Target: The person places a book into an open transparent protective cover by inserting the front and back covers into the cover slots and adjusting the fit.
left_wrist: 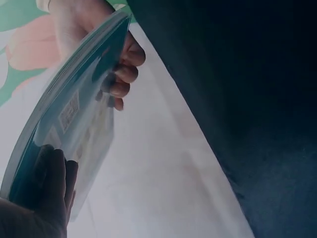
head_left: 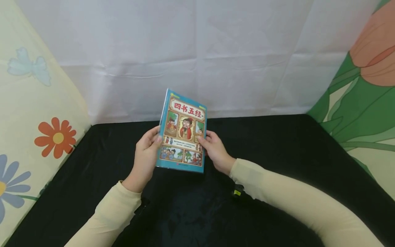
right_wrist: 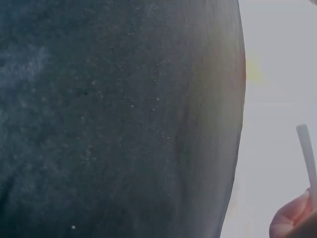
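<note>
Item: one paperback book (head_left: 182, 132), blue-bordered cover with comic panels and a red Chinese title. We found it held upright above the black cloth table (head_left: 277, 161), cover toward the head camera, its top tilted a little away from the person and toward the white sheet backdrop (head_left: 197, 51).

Left hand (head_left: 145, 156): gripping the book's left edge, thumb on the cover. We saw its fingers (left_wrist: 52, 186) curled against the back cover in the left wrist view, dark and partly cut off by the frame edge.

Right hand (head_left: 216, 151): gripping the right edge, thumb on the cover. Its fingers (left_wrist: 126, 74) showed behind the book in the left wrist view, curled on the back. In the right wrist view we made out only a fingertip at the lower corner and a thin pale strip of the book's edge; the rest was table cloth and backdrop.

The back cover carried a pale label that we could not read. The small print under the cover panels was also too fine to read.

Surroundings: flowered cream fabric (head_left: 37, 120) to the left, green and orange fabric (head_left: 364, 103) to the right. A small dark object with a yellow mark (head_left: 237, 192) sat under the right sleeve (head_left: 293, 202), mostly hidden; we could not identify it.
</note>
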`<state>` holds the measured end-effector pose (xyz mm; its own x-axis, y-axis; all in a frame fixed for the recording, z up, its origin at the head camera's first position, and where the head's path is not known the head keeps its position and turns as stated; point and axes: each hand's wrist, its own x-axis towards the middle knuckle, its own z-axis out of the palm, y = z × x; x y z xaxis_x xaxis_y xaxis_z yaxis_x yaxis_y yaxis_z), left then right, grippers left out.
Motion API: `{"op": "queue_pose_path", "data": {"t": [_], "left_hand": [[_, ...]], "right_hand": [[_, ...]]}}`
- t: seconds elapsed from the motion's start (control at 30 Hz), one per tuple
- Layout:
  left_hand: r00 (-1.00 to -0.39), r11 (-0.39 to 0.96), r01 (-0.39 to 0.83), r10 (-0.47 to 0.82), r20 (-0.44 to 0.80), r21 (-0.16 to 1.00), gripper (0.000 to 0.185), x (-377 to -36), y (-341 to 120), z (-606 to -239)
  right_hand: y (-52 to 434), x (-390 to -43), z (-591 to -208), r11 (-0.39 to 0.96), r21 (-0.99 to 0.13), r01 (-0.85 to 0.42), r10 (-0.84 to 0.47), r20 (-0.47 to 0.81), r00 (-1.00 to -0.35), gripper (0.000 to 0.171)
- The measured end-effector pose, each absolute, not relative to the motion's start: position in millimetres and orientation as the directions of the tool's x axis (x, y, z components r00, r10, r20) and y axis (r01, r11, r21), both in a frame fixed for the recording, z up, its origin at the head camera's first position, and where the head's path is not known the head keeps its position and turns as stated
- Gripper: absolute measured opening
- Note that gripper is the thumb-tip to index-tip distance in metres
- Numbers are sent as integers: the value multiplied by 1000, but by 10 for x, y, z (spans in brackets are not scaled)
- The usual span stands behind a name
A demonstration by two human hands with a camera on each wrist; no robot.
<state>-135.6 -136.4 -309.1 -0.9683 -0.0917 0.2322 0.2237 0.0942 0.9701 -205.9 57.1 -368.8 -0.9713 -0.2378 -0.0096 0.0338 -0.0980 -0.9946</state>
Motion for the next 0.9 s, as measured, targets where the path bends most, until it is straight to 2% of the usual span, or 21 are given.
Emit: {"op": "queue_pose_path", "data": {"t": [0.23, 0.5, 0.9], "left_hand": [[-987, 74, 131, -86, 137, 989, 38, -1411, -1405, -3141], [-997, 82, -8, -82, -1, 997, 37, -1487, -1447, -3233], [-994, 103, -103, -32, -100, 989, 39, -1518, -1464, -3383]], "right_hand": [[628, -2064, -3671, -75, -997, 20, -173, -7, -985, 47], [745, -2093, -3641, -40, -999, -10, -155, 17, -988, 44], [895, -2125, -3645, 24, -999, -34, -168, 29, -985, 44]]}}
